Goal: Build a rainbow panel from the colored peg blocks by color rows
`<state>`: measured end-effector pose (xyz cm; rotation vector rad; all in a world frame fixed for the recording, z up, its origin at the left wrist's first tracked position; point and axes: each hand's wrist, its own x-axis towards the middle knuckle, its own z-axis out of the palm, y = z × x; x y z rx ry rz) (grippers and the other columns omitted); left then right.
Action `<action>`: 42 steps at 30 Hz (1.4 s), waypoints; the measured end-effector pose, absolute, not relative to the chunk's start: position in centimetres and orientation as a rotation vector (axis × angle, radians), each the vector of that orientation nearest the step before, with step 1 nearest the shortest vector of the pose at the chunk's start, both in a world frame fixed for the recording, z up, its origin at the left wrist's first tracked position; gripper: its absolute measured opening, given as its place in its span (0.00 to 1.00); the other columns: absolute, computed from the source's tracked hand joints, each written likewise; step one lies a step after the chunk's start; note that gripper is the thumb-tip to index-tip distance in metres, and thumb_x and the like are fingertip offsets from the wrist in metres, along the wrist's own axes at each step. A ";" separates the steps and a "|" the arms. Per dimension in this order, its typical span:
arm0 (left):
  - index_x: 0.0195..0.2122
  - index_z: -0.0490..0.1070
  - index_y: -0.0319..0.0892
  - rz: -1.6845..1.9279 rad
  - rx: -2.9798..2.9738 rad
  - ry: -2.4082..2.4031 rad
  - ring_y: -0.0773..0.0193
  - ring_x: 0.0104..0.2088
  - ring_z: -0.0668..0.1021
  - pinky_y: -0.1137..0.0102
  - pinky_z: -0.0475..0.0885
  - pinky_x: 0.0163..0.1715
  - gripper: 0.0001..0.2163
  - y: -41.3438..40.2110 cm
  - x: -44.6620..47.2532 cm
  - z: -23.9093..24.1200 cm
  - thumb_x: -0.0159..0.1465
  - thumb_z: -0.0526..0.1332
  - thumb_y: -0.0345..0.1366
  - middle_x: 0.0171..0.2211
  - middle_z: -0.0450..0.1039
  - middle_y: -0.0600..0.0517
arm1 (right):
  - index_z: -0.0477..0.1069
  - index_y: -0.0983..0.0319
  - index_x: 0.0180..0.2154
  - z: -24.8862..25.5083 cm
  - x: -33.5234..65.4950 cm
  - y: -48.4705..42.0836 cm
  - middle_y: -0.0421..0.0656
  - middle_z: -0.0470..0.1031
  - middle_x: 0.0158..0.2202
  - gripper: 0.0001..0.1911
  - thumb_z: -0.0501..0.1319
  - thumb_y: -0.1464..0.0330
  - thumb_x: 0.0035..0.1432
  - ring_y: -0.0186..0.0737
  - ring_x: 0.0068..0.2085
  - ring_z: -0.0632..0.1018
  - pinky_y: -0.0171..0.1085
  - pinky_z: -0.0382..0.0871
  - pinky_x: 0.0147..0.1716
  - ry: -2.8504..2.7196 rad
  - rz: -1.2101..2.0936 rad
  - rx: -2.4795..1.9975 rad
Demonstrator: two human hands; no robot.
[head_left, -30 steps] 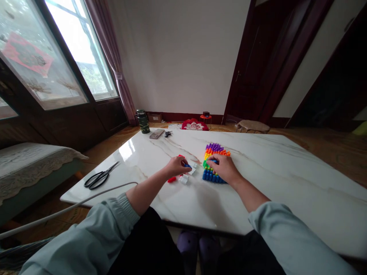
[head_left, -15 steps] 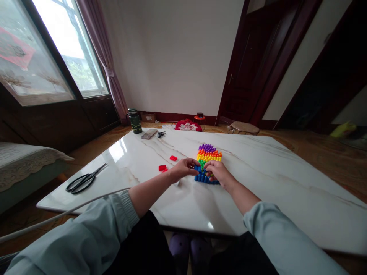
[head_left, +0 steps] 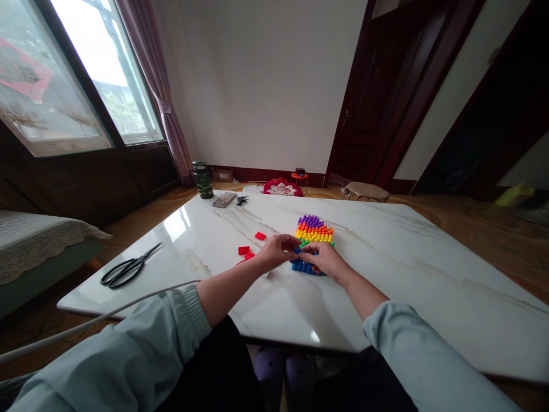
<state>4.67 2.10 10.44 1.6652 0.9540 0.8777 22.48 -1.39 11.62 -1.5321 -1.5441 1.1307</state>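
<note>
A block of rainbow-coloured pegs (head_left: 314, 230), purple at the far end and blue at the near end, lies on the white marble table (head_left: 386, 269). My left hand (head_left: 277, 252) is curled at its left near corner, fingers pinched against the blue pegs. My right hand (head_left: 325, 257) lies over the block's near end, fingers bent onto it. Both hands meet at the blue rows. What the fingertips pinch is hidden. Small red pieces (head_left: 245, 252) and another red piece (head_left: 259, 236) lie just left of my left hand.
Black scissors (head_left: 128, 266) lie near the table's left edge, with a white cable (head_left: 98, 318) crossing below. A phone (head_left: 223, 199), keys (head_left: 241, 199) and a green bottle (head_left: 201, 179) are at the far left corner. A stool (head_left: 365, 190) stands beyond the table.
My left hand left the red and clear pieces and moved right to the peg block, joining my right hand at the blue rows. The red pieces now lie uncovered.
</note>
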 end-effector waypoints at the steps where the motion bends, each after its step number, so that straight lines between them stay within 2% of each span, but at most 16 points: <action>1: 0.39 0.77 0.37 0.857 1.708 0.992 0.65 0.34 0.79 0.70 0.75 0.37 0.16 2.1 4.7 10.3 0.47 0.70 0.28 0.32 0.79 0.50 | 0.77 0.63 0.36 11.5 22.6 -1.3 0.36 0.73 0.21 0.13 0.67 0.62 0.50 0.28 0.17 0.68 0.28 0.61 0.16 -1.623 1.070 -1.544; 6: 0.27 0.78 0.40 0.700 1.928 1.211 0.66 0.28 0.76 0.73 0.72 0.32 0.08 1.7 5.3 9.4 0.44 0.71 0.29 0.23 0.75 0.55 | 0.80 0.60 0.33 11.2 22.2 -1.6 0.40 0.80 0.29 0.07 0.65 0.70 0.48 0.38 0.31 0.79 0.31 0.67 0.29 -2.055 0.542 -1.655; 8: 0.26 0.79 0.41 0.633 2.011 1.280 0.67 0.27 0.75 0.73 0.71 0.31 0.07 1.6 5.6 9.2 0.43 0.71 0.29 0.21 0.74 0.56 | 0.80 0.58 0.33 11.2 21.7 -1.9 0.41 0.81 0.31 0.08 0.65 0.70 0.48 0.41 0.36 0.80 0.32 0.67 0.31 -2.168 0.362 -1.738; 11: 0.26 0.79 0.42 0.545 2.106 1.366 0.66 0.28 0.75 0.73 0.70 0.32 0.06 1.3 5.8 9.2 0.45 0.70 0.30 0.22 0.75 0.56 | 0.80 0.57 0.35 11.2 20.9 -2.3 0.43 0.82 0.33 0.08 0.64 0.69 0.51 0.42 0.37 0.80 0.33 0.66 0.31 -2.258 0.227 -1.821; 15: 0.28 0.80 0.45 0.455 2.185 1.461 0.63 0.32 0.77 0.72 0.70 0.33 0.06 1.1 6.1 8.9 0.47 0.70 0.32 0.26 0.77 0.55 | 0.79 0.57 0.31 11.4 20.8 -2.2 0.43 0.81 0.32 0.05 0.66 0.65 0.52 0.42 0.35 0.80 0.33 0.64 0.28 -2.225 0.221 -1.865; 20: 0.30 0.79 0.47 0.388 2.221 1.526 0.60 0.36 0.78 0.71 0.69 0.34 0.07 1.2 6.5 8.5 0.48 0.68 0.32 0.29 0.77 0.53 | 0.78 0.59 0.25 11.2 22.4 -1.8 0.40 0.79 0.26 0.10 0.66 0.60 0.52 0.37 0.30 0.78 0.31 0.62 0.26 -2.022 0.336 -1.837; 23: 0.31 0.79 0.47 0.362 2.218 1.547 0.60 0.35 0.78 0.71 0.69 0.33 0.07 1.3 6.6 8.4 0.49 0.68 0.33 0.30 0.77 0.53 | 0.79 0.61 0.27 10.7 23.8 -1.9 0.39 0.76 0.20 0.07 0.64 0.66 0.52 0.34 0.24 0.76 0.30 0.64 0.24 -1.997 0.596 -1.804; 25: 0.31 0.79 0.47 0.350 2.214 1.561 0.60 0.35 0.78 0.71 0.69 0.33 0.08 1.4 6.6 8.3 0.49 0.69 0.33 0.31 0.77 0.53 | 0.80 0.61 0.30 10.4 24.6 -2.1 0.39 0.79 0.23 0.06 0.64 0.73 0.49 0.35 0.26 0.77 0.31 0.67 0.28 -2.074 0.689 -1.787; 27: 0.32 0.79 0.47 0.342 2.213 1.572 0.59 0.35 0.78 0.71 0.69 0.34 0.09 1.5 6.7 8.2 0.49 0.69 0.34 0.31 0.77 0.53 | 0.80 0.60 0.32 10.2 25.0 -2.2 0.40 0.81 0.31 0.12 0.63 0.77 0.46 0.38 0.33 0.80 0.32 0.69 0.35 -2.191 0.618 -1.756; 29: 0.33 0.79 0.47 0.336 2.214 1.582 0.59 0.36 0.78 0.71 0.69 0.34 0.09 1.6 6.7 8.1 0.49 0.69 0.34 0.32 0.77 0.52 | 0.80 0.59 0.33 10.3 25.0 -2.4 0.41 0.82 0.36 0.13 0.64 0.78 0.44 0.41 0.40 0.80 0.34 0.69 0.40 -2.275 0.485 -1.749; 34: 0.36 0.78 0.46 0.304 2.208 1.610 0.58 0.37 0.78 0.71 0.68 0.34 0.11 1.6 6.6 8.1 0.50 0.70 0.37 0.32 0.77 0.52 | 0.79 0.57 0.37 10.6 23.6 -3.1 0.45 0.82 0.37 0.10 0.64 0.70 0.50 0.48 0.41 0.80 0.37 0.69 0.36 -2.365 0.206 -1.852; 42: 0.37 0.79 0.51 0.239 2.210 1.662 0.59 0.42 0.78 0.71 0.70 0.39 0.12 1.1 6.7 8.7 0.50 0.71 0.39 0.37 0.78 0.53 | 0.78 0.58 0.40 9.7 22.1 -2.9 0.48 0.81 0.38 0.11 0.59 0.72 0.56 0.49 0.41 0.81 0.37 0.68 0.36 -2.554 0.044 -1.871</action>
